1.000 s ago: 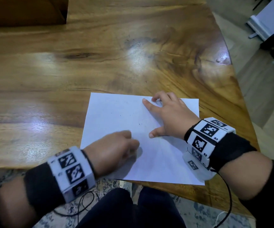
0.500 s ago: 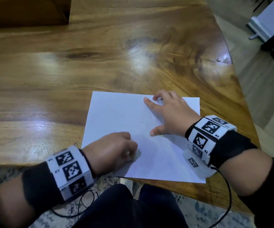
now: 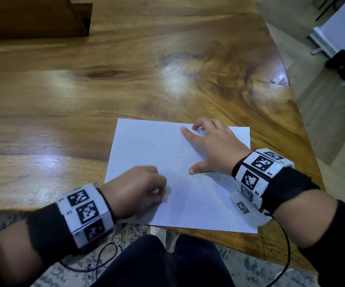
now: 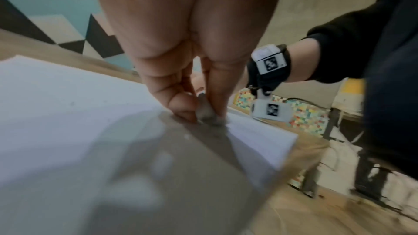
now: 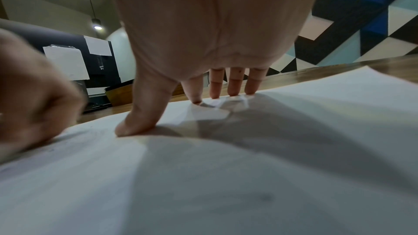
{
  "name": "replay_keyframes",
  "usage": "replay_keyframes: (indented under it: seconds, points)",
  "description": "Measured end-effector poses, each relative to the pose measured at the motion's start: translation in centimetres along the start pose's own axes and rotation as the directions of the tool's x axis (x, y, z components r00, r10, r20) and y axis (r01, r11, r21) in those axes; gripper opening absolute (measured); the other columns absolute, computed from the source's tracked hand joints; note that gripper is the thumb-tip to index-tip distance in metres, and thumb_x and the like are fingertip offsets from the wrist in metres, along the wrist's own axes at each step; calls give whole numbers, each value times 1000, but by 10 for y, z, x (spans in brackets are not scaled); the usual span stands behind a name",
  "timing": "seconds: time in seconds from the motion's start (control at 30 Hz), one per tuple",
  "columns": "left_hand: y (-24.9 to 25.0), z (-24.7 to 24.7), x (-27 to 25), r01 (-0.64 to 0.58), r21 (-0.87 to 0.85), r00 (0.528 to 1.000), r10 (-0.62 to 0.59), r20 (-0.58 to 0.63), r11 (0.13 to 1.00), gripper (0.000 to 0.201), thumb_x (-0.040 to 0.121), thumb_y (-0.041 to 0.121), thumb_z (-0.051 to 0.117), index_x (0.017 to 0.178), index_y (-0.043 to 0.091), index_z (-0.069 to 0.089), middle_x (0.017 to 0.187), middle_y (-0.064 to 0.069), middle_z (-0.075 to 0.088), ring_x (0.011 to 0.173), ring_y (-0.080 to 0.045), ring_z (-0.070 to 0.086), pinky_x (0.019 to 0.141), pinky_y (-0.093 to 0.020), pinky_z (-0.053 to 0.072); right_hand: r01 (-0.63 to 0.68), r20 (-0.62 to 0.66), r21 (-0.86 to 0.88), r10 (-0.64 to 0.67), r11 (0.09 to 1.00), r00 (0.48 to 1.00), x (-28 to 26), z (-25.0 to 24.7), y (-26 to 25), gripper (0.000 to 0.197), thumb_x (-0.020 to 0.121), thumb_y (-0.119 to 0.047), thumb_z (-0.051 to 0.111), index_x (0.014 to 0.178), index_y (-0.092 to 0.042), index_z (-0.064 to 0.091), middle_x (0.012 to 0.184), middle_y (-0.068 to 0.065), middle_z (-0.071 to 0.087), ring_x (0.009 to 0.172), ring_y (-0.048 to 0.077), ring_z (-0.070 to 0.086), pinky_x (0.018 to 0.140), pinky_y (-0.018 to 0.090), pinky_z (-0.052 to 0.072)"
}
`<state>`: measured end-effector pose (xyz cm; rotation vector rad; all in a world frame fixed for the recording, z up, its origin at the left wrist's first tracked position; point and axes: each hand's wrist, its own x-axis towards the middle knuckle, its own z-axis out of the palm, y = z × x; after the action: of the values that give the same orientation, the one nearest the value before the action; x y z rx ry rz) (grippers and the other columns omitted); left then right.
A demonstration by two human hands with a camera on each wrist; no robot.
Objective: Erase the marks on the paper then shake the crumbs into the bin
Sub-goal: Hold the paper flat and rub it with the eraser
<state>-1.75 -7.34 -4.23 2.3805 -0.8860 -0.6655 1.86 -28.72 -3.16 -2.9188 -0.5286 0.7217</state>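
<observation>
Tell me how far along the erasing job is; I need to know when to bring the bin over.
Mostly erased: the paper shows only a few faint marks near its middle. In hand: the left hand pinches a small eraser against the sheet, while the right hand presses it flat on the table. Left: those marks, then shaking off the crumbs. No bin is in view.

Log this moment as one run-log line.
step: erasing | left hand: pinching eraser, rubbing paper | right hand: fingers pressing paper flat | bin: not visible
</observation>
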Motion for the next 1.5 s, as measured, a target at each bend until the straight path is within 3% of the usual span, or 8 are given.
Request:
replay_keyframes:
  seconds: [0.1,0.23,0.5,0.67,0.87,0.97,1.27,1.5]
  points:
    - [-5,-3,17,5,25,991,-2,-131,1000,18,74,36,50,74,19,58,72,5,44,71,-27,57,64,-24,34,-2,-3,-2,2,1000,1000,0,0,0,102,73,-61,66,150,-32,8,143,-1,17,129,22,17,108,32,21]
    - [9,13,-8,-52,-44,997,55,59,998,18,80,39,44,71,23,48,69,12,38,61,-12,45,59,-19,34,-4,-2,-5,4,1000,1000,0,0,0,101,73,-62,66,151,-31,8,143,-1,17,129,22,18,108,32,22]
    - [10,6,26,-27,-40,998,24,-63,999,8,78,12,55,72,8,59,71,2,41,69,-30,53,62,-29,39,3,-4,-7,-3,1000,1000,0,0,-1,101,74,-61,66,151,-30,9,144,0,18,130,23,18,108,33,23]
    - [15,15,-12,-41,-59,986,50,161,997,6,76,20,59,70,21,60,74,6,45,66,-22,58,60,-23,39,4,-8,-2,-4,1000,1000,-1,0,0,102,73,-61,66,151,-29,9,144,0,19,129,23,19,108,33,23]
    - [10,-7,24,-56,28,998,56,-13,998,22,76,29,48,68,13,61,73,-6,53,66,-29,57,62,-23,39,8,-14,-8,-8,1000,1000,-1,0,-1,101,73,-61,66,151,-28,10,143,1,20,128,23,20,106,32,24]
    - [16,7,-5,-51,-22,994,53,95,998,29,80,39,44,66,18,57,71,-1,52,63,-24,57,58,-24,44,3,-19,-4,-3,1000,1000,-1,0,-1,102,73,-60,67,151,-29,10,143,1,20,128,23,20,107,32,24]
    - [13,-3,31,-27,36,997,29,-71,999,5,78,15,59,74,12,60,74,0,45,70,-28,53,64,-30,40,2,-10,0,-2,1000,1000,-1,0,-1,101,73,-60,67,151,-29,10,143,0,19,129,23,19,106,32,24]
    - [28,17,-4,-163,11,977,160,140,987,21,82,28,47,78,14,62,77,-5,50,70,-28,56,64,-29,42,3,-10,-1,-3,1000,1000,-1,1,0,102,73,-61,67,151,-29,10,143,0,20,128,23,20,107,33,23]
